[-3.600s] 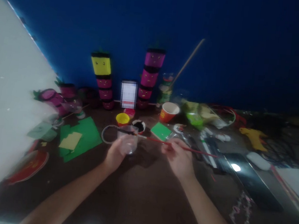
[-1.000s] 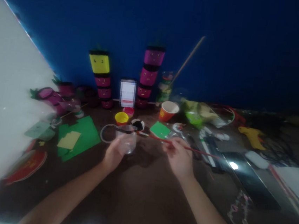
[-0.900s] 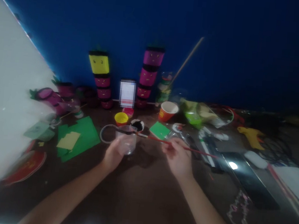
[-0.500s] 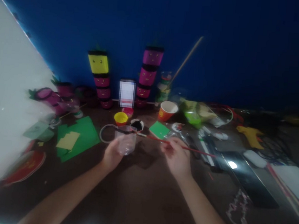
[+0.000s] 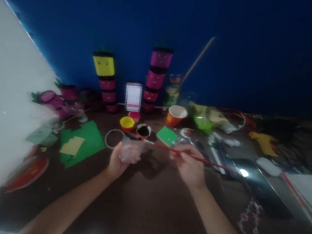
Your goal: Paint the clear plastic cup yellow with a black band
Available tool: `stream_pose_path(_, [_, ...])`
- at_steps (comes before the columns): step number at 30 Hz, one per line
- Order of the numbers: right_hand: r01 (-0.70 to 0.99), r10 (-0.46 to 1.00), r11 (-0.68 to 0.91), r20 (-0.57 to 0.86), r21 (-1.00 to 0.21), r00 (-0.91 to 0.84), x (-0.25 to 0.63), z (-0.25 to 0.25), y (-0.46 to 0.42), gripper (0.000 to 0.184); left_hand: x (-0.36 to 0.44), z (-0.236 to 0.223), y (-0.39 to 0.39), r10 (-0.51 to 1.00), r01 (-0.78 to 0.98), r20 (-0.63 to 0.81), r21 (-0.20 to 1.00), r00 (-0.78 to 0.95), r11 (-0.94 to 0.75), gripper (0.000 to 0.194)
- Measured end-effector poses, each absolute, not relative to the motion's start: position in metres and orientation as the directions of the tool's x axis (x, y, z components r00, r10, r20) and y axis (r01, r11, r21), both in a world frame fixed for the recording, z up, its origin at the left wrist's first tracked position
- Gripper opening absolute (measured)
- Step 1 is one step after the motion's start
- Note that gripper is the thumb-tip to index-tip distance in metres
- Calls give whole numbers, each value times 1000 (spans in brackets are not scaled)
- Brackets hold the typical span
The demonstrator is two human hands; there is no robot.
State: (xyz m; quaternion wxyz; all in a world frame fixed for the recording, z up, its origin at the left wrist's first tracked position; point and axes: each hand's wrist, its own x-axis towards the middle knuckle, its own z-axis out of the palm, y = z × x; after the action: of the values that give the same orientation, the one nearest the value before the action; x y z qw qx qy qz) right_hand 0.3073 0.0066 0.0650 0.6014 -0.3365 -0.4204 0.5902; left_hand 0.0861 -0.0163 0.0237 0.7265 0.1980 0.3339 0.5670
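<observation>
My left hand [image 5: 118, 161] is wrapped round a clear plastic cup [image 5: 131, 150], tipped so its base faces me, with a black band along its rim. My right hand [image 5: 191, 168] pinches a thin red paintbrush [image 5: 196, 157] whose tip reaches the cup's rim on its right side. Just behind the cup stand a small pot of black paint [image 5: 143, 131], a yellow pot [image 5: 127, 123] and a red pot [image 5: 134, 115].
Stacks of pink and yellow face-painted cups [image 5: 155, 81] line the blue wall. An orange paper cup [image 5: 175, 115], green paper sheets [image 5: 83, 143], a clear ring [image 5: 112, 139], a yellow glue gun [image 5: 264, 140], a dark phone [image 5: 262, 188] and a red plate [image 5: 26, 174] lie around.
The cup has tilted over in my left hand, its base turning toward me. The brush tip stays at the rim and my right hand has shifted slightly right.
</observation>
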Motion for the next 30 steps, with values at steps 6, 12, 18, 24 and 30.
stream_pose_path(6, [-393,990,100,131,-914,-54,304,64,6,5,87,22,-17,964,-688,-236,679,125,255,59])
stream_pose_path(12, [-389,991,107,132,-915,-38,305,61,8,4,86,22,-17,961,-702,-251,664,118,259,58])
stream_pose_path(18, [-398,989,125,146,-909,-25,307,58,11,7,85,25,-16,952,-718,-279,637,123,280,58])
stream_pose_path(24, [-402,983,179,175,-898,47,314,61,16,9,85,22,-15,960,-738,-270,632,77,237,55])
stream_pose_path(30, [-473,993,104,122,-875,-7,310,67,10,6,87,26,-16,956,-731,-282,636,81,249,56])
